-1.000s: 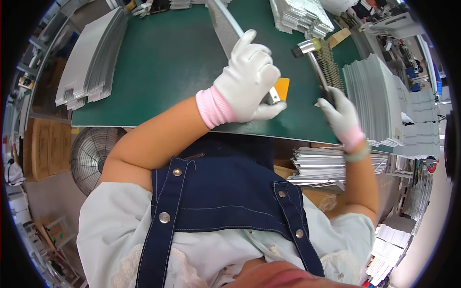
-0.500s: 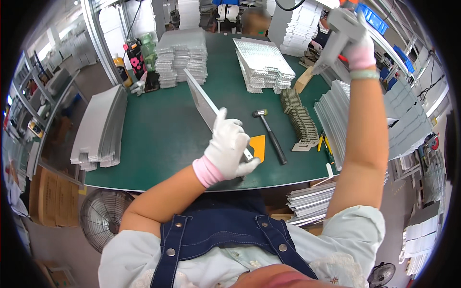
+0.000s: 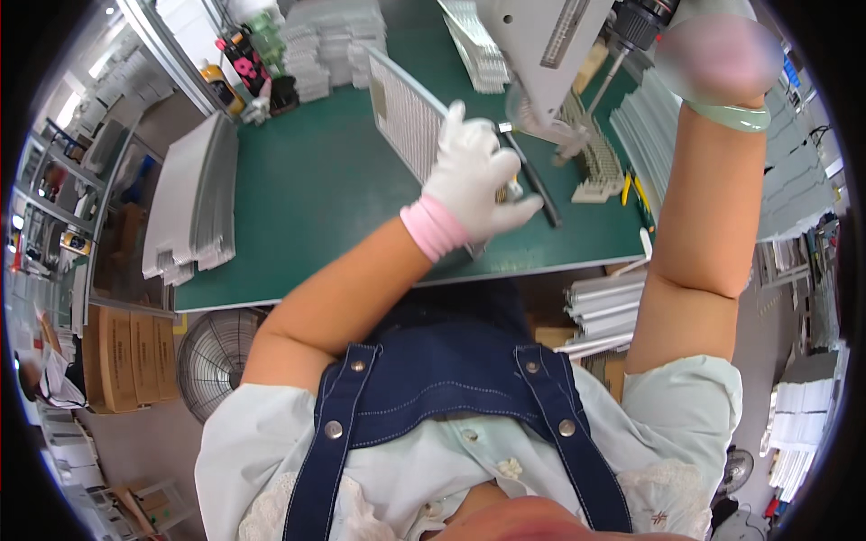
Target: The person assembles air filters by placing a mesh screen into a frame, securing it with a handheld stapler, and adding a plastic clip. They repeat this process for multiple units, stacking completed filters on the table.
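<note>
My left hand (image 3: 474,176), in a white glove with a pink cuff, grips a flat grey ribbed panel (image 3: 401,113). The panel stands on its long edge, slanting across the green table; the hand covers its near part. Upper right, my gloved right hand (image 3: 717,54) is smeared and partly cut off by the frame. It is at a power driver with a black chuck (image 3: 642,22) and a long thin bit (image 3: 609,81) pointing down. Beside the bit a white plate-like fixture (image 3: 546,54) hangs over the table. A hammer (image 3: 537,180) lies just right of my left hand.
Stacks of grey panels stand at left (image 3: 189,198), at the back (image 3: 334,45) and at right (image 3: 645,122). A row of small metal brackets (image 3: 595,167) and yellow-handled pliers (image 3: 636,189) lie at right. Bottles (image 3: 244,68) stand back left. A fan (image 3: 212,361) is below the table.
My right hand has brought the driver and white fixture down and nearer, over the hammer and bracket row. The panel in my left hand has turned, showing more of its ribbed face.
</note>
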